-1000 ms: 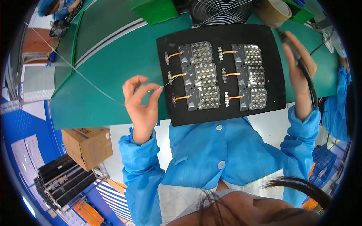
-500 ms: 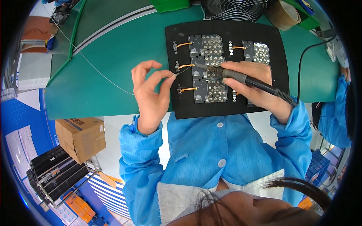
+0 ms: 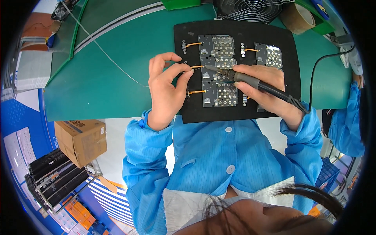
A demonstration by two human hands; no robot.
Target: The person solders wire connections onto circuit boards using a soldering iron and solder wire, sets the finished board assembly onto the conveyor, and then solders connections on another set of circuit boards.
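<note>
My left hand (image 3: 166,90) pinches a thin silver solder wire (image 3: 94,39) between thumb and forefinger. Its short end reaches the orange flex strip (image 3: 198,67) of the middle left circuit board (image 3: 206,75). My right hand (image 3: 270,84) grips a black soldering iron (image 3: 274,92), its tip at the joint where strip and board meet. Above and below lie similar boards, the upper (image 3: 205,47) and the lower (image 3: 209,94), each with an orange strip and small metal connector. Right-column boards (image 3: 270,55) are partly covered by my right hand. All rest on a black mat (image 3: 243,29).
A fan with a wire guard (image 3: 250,9) and a tape roll (image 3: 298,18) stand at the table's back. The iron's cord (image 3: 313,70) loops up on the right. A cardboard box (image 3: 84,143) sits lower left. Another person's blue sleeve (image 3: 346,129) shows at right.
My left hand has moved right and slightly up, bringing the pinched solder wire closer to the iron's tip. The right hand stays at the middle board with the iron.
</note>
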